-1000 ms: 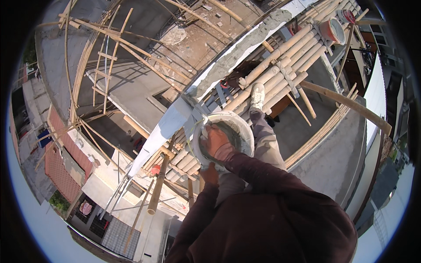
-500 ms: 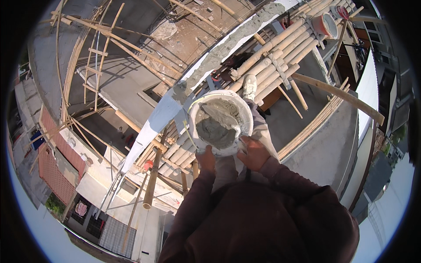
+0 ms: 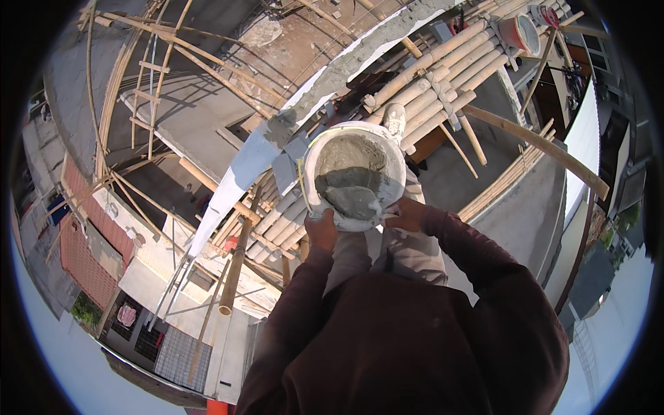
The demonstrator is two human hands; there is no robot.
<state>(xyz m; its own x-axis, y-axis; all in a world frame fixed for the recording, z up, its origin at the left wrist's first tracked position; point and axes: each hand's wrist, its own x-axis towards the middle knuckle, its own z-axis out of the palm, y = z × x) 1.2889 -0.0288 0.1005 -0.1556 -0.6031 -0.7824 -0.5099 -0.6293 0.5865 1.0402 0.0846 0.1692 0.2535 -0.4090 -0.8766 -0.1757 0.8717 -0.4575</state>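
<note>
A whitish bucket [image 3: 395, 169] is held in front of my legs, its open mouth facing up at me. Wet grey mortar [image 3: 353, 198] lies heaped at its near side, and a smeared coat of it lines the far inner wall. My left hand [image 3: 321, 232] is closed on the near left of the rim. Closed on the near right of the rim is my right hand [image 3: 407, 214]; its fingertips are partly hidden. Just beyond the bucket's left side runs a narrow white wall top [image 3: 235, 176], with a band of grey mortar [image 3: 328, 79] along its far stretch.
Under my feet are bundled bamboo poles [image 3: 439, 90], with gaps and a drop beside them. A red bucket [image 3: 520, 34] stands on them at the far right. A long bamboo pole [image 3: 546, 142] juts out on the right. Bamboo scaffolding [image 3: 155, 86] stands at the left.
The bucket has shifted slightly away and to the right, both hands with it. The mortar inside has slumped toward the near side, baring more of the far inner wall.
</note>
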